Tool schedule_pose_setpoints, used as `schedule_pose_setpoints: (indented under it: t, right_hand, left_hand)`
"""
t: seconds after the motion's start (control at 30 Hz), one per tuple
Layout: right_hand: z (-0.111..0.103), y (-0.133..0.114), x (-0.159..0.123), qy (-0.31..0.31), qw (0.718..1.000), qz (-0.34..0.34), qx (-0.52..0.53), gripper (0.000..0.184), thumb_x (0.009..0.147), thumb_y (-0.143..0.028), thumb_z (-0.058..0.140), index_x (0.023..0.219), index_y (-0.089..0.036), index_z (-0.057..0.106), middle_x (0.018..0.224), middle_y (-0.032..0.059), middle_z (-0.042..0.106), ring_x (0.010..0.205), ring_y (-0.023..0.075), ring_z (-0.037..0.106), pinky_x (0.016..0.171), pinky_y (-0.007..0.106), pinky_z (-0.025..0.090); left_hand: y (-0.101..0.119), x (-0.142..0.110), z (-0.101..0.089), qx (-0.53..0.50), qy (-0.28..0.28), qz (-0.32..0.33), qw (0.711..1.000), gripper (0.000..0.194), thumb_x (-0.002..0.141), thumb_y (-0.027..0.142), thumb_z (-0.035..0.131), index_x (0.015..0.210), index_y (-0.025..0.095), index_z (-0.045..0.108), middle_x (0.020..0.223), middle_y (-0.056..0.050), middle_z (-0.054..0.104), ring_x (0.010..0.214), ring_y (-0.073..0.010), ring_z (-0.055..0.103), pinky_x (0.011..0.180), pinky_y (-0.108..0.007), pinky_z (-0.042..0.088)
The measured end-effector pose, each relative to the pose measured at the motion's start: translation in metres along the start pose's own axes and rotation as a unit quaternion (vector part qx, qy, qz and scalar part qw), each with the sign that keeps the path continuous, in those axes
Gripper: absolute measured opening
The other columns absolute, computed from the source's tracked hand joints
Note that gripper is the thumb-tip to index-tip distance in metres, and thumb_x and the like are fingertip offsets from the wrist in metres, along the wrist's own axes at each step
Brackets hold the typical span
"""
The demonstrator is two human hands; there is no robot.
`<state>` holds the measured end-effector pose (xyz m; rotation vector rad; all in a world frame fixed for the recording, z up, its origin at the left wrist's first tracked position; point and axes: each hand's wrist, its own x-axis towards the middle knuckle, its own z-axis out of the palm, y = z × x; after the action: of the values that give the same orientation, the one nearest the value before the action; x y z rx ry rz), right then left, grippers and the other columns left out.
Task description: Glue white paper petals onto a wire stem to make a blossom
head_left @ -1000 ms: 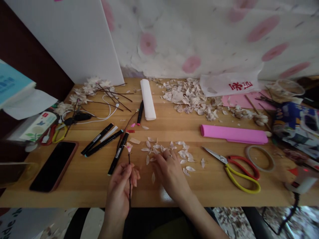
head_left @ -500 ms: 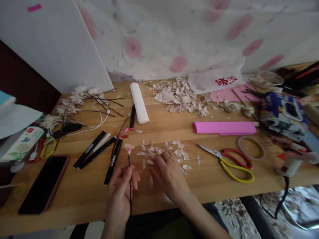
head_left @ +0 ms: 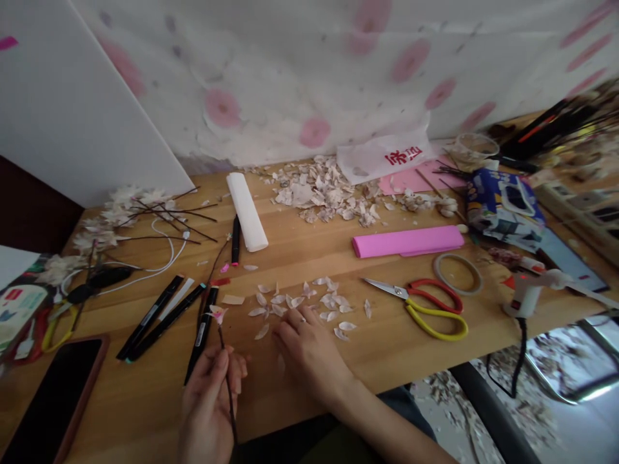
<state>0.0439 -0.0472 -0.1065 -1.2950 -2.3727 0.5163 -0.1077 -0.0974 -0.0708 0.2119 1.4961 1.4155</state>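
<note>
My left hand point(head_left: 207, 399) is shut on a thin dark wire stem point(head_left: 227, 386), which rises to a small pink-and-white paper blossom point(head_left: 217, 314). Just behind that blossom lies a black marker point(head_left: 200, 335), close to my left fingers. My right hand point(head_left: 309, 354) rests on the wooden table point(head_left: 145, 399), its fingertips at the near edge of a scatter of loose white petals point(head_left: 300, 303). No petal shows clearly between its fingers.
Further markers point(head_left: 155, 325) lie left of the blossom, beside a phone point(head_left: 58, 393). Red-and-yellow scissors point(head_left: 416, 309), a pink paper roll point(head_left: 406, 241) and a tape ring point(head_left: 457, 274) lie right. A white roll point(head_left: 246, 211), a petal heap point(head_left: 324, 193) and wire stems point(head_left: 164, 219) lie behind.
The whole view has swung, so the table contents sit further left and tilted. My right hand has shifted slightly left along the petals. My left hand still holds the stem.
</note>
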Motion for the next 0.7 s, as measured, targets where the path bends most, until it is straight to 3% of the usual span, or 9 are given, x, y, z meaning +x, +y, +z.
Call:
schedule_pose_setpoints:
  t: [0.17,0.33,0.53,0.7]
  right_hand:
    - [-0.024,0.002,-0.026,0.02,0.995,0.045,0.087,0.009,0.104,-0.017,0.057,0.1,-0.019,0.064,0.08,0.0002,0.071,0.07,0.0138,0.065,0.065,0.022,0.048]
    - [-0.042,0.007,-0.061,0.046,0.964,0.096,0.245,0.013,0.106,-0.024,0.054,0.1,-0.022,0.065,0.081,-0.0014,0.071,0.07,0.0128,0.067,0.065,0.021,0.049]
    - [-0.048,0.016,-0.08,0.062,0.955,0.131,0.259,0.018,0.106,-0.024,0.049,0.101,-0.022,0.066,0.081,0.0005,0.069,0.071,0.014,0.067,0.066,0.023,0.052]
    - [-0.05,0.023,-0.083,0.06,0.96,0.113,0.249,0.018,0.105,-0.019,0.05,0.102,-0.021,0.068,0.09,0.0036,0.072,0.08,0.0162,0.069,0.072,0.025,0.055]
  left_hand:
    - [0.001,-0.001,0.011,0.028,-0.039,0.004,0.999,0.043,0.048,0.051,0.1,0.059,0.024,0.069,0.046,0.006,0.055,0.051,-0.0119,0.052,0.055,-0.019,0.049]
    - [-0.001,-0.004,0.019,0.067,-0.087,0.042,0.993,0.039,0.064,0.051,0.093,0.063,0.022,0.068,0.047,0.005,0.055,0.05,-0.0109,0.051,0.056,-0.019,0.047]
    - [-0.006,-0.009,0.022,0.072,-0.095,0.043,0.992,0.038,0.062,0.05,0.094,0.069,0.022,0.07,0.047,0.005,0.057,0.048,-0.0116,0.051,0.059,-0.023,0.05]
    - [-0.008,-0.015,0.022,0.093,-0.115,0.039,0.988,0.035,0.066,0.051,0.092,0.072,0.023,0.072,0.046,0.006,0.057,0.047,-0.0117,0.052,0.067,-0.028,0.056]
